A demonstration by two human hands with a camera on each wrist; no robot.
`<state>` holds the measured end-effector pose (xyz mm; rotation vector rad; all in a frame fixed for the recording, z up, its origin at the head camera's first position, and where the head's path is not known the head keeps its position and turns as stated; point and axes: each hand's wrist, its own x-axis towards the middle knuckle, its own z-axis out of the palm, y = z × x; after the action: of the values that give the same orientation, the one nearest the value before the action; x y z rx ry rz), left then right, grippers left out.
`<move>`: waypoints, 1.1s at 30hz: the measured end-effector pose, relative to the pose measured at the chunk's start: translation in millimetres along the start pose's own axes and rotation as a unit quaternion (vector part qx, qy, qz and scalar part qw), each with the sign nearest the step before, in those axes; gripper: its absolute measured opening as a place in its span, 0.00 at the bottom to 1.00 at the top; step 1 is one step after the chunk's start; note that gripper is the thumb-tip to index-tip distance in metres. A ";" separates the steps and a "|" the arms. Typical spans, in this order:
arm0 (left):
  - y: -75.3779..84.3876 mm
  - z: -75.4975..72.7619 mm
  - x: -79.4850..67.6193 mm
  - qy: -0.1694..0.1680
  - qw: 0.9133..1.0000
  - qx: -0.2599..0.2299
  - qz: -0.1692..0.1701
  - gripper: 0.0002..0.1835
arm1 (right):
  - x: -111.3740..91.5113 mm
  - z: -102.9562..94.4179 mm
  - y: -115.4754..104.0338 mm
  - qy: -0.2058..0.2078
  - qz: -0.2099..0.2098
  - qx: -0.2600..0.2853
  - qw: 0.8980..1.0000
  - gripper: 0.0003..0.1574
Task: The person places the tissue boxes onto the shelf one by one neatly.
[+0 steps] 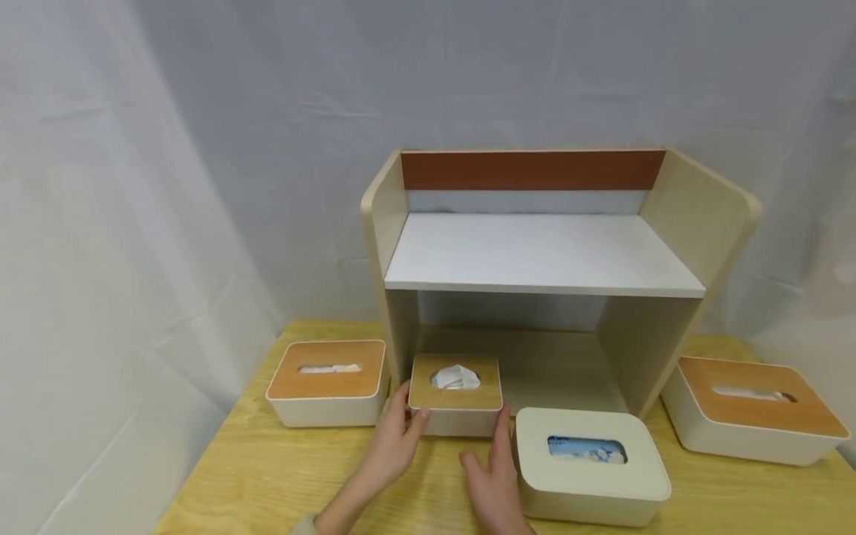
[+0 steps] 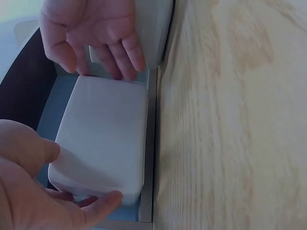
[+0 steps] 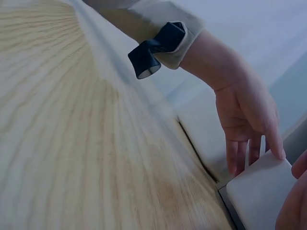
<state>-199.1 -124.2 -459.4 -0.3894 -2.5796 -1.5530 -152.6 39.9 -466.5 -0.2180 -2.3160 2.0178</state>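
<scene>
A small tissue box (image 1: 461, 423) with a light wood lid and a white tissue in its slot sits at the front of the shelf's lower compartment. My left hand (image 1: 394, 438) holds its left front corner, thumb at the front and fingers along the side. At the right side, my right hand (image 1: 493, 483) touches the box with extended fingers, its thumb apart from it. Seen from the left wrist, the box's white front (image 2: 105, 134) lies between the left hand (image 2: 33, 182) and the right hand (image 2: 96, 33). The right wrist view shows only part of the right hand (image 3: 295, 201).
The two-level shelf (image 1: 545, 253) stands on a wooden table (image 1: 267, 468). Left of it is a wood-lidded tissue box (image 1: 328, 410), and another (image 1: 756, 438) stands at its right. An all-white tissue box (image 1: 588, 505) with a blue packet inside is close beside my right hand.
</scene>
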 end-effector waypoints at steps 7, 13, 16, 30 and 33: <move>3.2 3.5 -2.4 0.042 0.997 -0.056 -0.020 0.26 | -7.9 -2.8 -0.9 -0.009 -0.020 -0.011 1.000 0.63; 7.2 7.2 -4.6 0.043 0.996 -0.084 -0.001 0.26 | -1.8 0.7 1.0 -0.001 -0.036 -0.001 0.999 0.63; 6.9 7.0 -2.8 0.038 0.996 -0.087 0.000 0.28 | 2.5 4.2 1.4 0.007 -0.042 0.001 0.999 0.63; -0.5 11.8 11.9 0.003 0.998 -0.058 -0.017 0.39 | 36.5 17.3 4.7 0.063 -0.064 0.033 0.995 0.61; -1.4 13.1 14.3 0.004 0.999 -0.047 -0.015 0.40 | 42.3 19.0 4.6 0.068 -0.059 0.058 0.994 0.61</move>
<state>-212.7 -111.0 -463.6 -0.3531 -2.5250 -1.6861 -196.8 28.1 -475.6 -0.1999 -2.0729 2.0049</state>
